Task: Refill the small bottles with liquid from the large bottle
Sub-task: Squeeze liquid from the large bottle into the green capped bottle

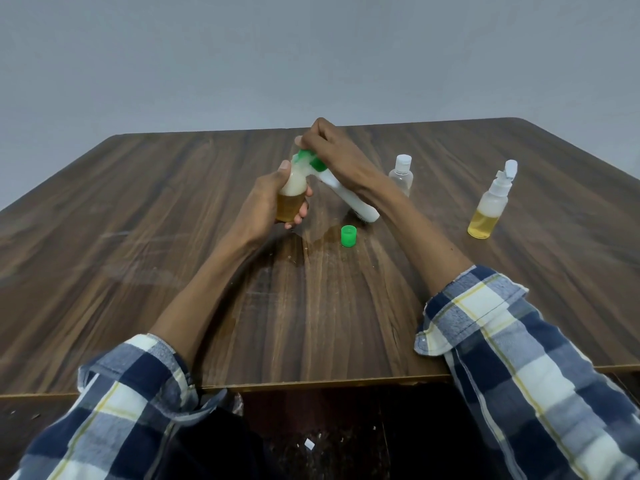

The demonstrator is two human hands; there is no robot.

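Wooden table: left hand grips small bottle, upright in fist

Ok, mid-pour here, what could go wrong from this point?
1. The small bottle in the left hand shows foam above the amber liquid near its neck; more pouring may overflow it.
2. The white large bottle, tilted steeply by the right hand, meets a narrow mouth; a slip could add to the wet patch on the table.
3. The loose green cap stands beside that wet patch and could get slippery.
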